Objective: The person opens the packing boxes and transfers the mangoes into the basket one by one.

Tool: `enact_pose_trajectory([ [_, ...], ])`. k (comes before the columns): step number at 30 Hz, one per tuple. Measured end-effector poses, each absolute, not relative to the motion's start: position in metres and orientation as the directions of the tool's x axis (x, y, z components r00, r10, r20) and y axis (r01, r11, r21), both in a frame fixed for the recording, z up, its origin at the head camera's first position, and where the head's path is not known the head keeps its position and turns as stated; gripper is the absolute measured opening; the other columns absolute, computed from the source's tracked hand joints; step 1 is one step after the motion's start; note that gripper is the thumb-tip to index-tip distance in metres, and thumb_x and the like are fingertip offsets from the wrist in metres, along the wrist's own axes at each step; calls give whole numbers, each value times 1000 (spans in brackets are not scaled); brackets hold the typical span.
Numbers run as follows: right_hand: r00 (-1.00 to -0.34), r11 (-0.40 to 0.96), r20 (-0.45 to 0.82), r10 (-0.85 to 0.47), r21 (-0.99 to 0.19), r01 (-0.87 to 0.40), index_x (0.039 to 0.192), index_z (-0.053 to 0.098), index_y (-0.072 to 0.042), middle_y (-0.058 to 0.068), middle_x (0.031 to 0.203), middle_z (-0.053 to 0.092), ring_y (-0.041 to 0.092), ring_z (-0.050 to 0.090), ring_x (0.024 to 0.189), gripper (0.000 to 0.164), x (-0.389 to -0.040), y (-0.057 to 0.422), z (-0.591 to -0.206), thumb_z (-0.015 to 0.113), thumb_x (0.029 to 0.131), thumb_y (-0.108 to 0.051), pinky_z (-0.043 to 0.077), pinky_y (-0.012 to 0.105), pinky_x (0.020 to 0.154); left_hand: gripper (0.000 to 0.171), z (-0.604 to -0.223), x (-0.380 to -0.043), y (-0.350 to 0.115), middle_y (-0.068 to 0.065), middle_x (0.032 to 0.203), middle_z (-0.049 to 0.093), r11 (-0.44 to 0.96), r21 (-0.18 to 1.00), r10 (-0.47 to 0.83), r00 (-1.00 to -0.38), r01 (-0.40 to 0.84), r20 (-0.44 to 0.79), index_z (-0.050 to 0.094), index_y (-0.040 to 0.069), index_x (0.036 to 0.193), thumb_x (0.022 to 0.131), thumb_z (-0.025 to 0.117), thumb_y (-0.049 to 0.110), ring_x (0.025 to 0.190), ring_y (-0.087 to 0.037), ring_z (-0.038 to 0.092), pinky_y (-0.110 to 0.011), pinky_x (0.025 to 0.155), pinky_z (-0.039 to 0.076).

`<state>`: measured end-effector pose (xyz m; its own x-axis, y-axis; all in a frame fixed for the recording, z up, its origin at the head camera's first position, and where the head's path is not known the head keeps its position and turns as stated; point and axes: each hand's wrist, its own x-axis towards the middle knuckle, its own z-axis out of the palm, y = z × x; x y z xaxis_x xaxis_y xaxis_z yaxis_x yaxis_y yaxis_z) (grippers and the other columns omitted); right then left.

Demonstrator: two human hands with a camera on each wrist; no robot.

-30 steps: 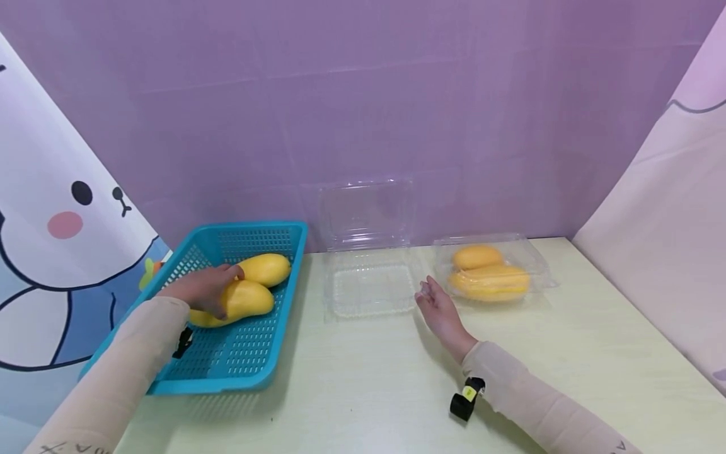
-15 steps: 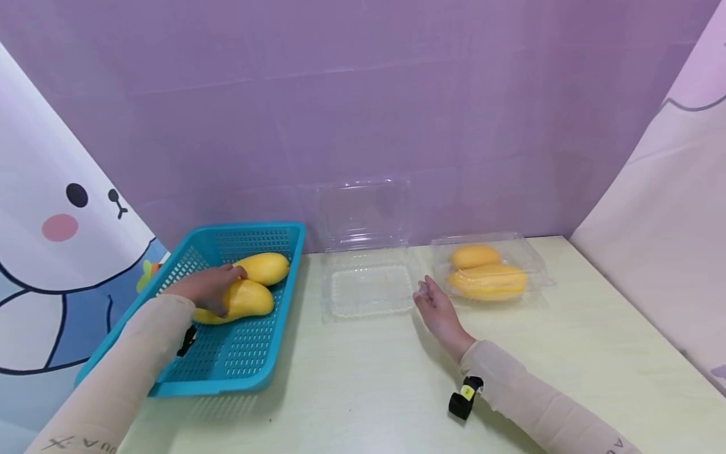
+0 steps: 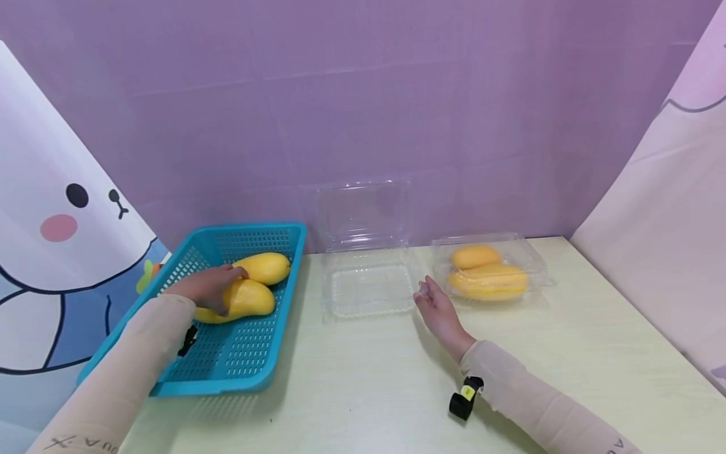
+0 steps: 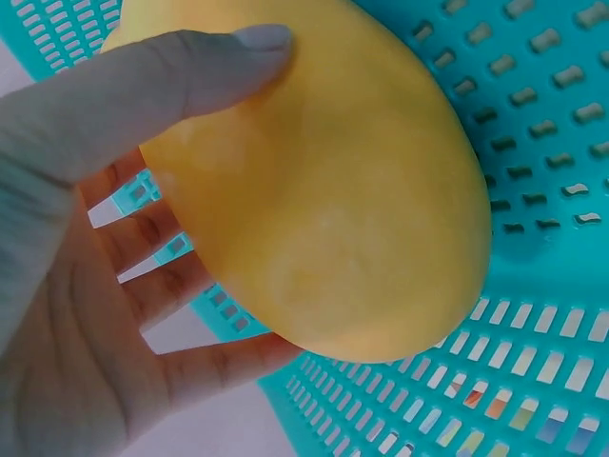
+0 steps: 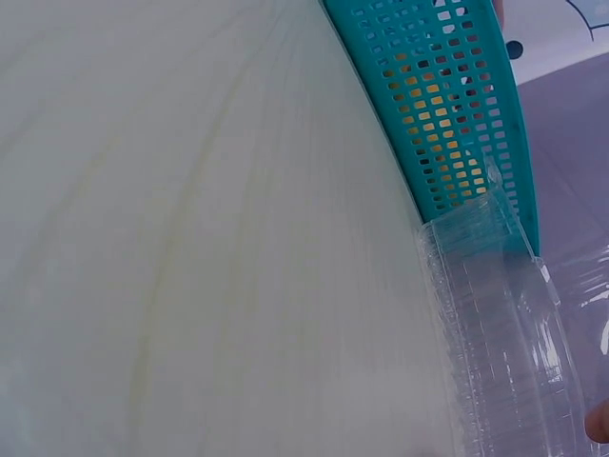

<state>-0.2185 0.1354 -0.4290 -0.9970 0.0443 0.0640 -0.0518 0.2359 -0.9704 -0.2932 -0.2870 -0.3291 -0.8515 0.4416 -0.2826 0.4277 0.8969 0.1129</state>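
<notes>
I see the left hand gripping a mango, clear box at three o'clock. I can't tell the right hand's grip.

The bare pale bench is filling most of this view. A teal basket is standing at upper right, yellow showing through its holes; below, a clear plastic container is lying beside one visible fingertip of the right hand.
</notes>
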Motion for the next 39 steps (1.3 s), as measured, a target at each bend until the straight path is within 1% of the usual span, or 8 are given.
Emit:
enact_pose_trajectory([
  [6, -997, 234, 61, 42, -971, -50, 146, 12, 11, 30, 146, 27, 41, 29, 135, 60, -216, 135, -427, 44, 100, -12, 27, 46, 110, 69, -329, -294, -289, -22, 121, 50, 903, 120, 430, -862, 413, -270, 47, 4, 128, 67, 79, 6, 93, -34, 50, -51, 78, 49],
  [12, -996, 245, 69, 48, -968, -55, 145, 13, 12, 31, 145, 30, 42, 31, 134, 61, -217, 136, -428, 45, 99, -12, 28, 46, 110, 67, -328, -294, -289, -23, 121, 50, 904, 123, 428, -862, 410, -272, 48, 4, 128, 68, 79, 6, 95, -34, 50, -52, 79, 49],
  [20, -996, 223, 71, 46, -973, -59, 145, 14, 12, 30, 145, 31, 41, 33, 133, 61, -217, 138, -432, 45, 99, -13, 29, 46, 109, 67, -326, -291, -288, -23, 121, 51, 907, 112, 421, -867, 406, -267, 49, 4, 128, 69, 80, 8, 97, -37, 50, -54, 80, 49],
  [25, -997, 206, 60, 49, -977, -49, 145, 14, 12, 30, 144, 33, 41, 34, 132, 61, -216, 138, -432, 45, 99, -14, 28, 46, 110, 67, -327, -290, -289, -22, 121, 52, 911, 97, 411, -873, 400, -261, 51, 5, 127, 68, 82, 9, 99, -37, 50, -55, 82, 48],
  [31, -999, 181, 32, 36, -983, -25, 145, 13, 11, 30, 144, 31, 41, 32, 134, 61, -214, 138, -433, 44, 100, -16, 25, 47, 111, 66, -325, -288, -288, -20, 118, 54, 916, 98, 401, -876, 389, -267, 51, 5, 128, 69, 81, 9, 97, -35, 51, -55, 83, 48],
  [34, -999, 164, 19, 28, -986, -14, 146, 12, 11, 30, 145, 30, 40, 30, 135, 62, -214, 139, -434, 44, 100, -16, 25, 46, 112, 67, -324, -288, -288, -21, 118, 54, 917, 96, 398, -875, 387, -275, 50, 4, 128, 69, 81, 9, 97, -36, 51, -55, 83, 48],
  [39, -999, 148, 15, 37, -989, -10, 145, 13, 12, 27, 140, 41, 37, 34, 134, 64, -215, 141, -436, 47, 99, -16, 26, 43, 112, 68, -324, -289, -288, -22, 121, 52, 922, 87, 386, -880, 377, -276, 48, 4, 130, 71, 80, 11, 99, -36, 51, -55, 84, 47],
])
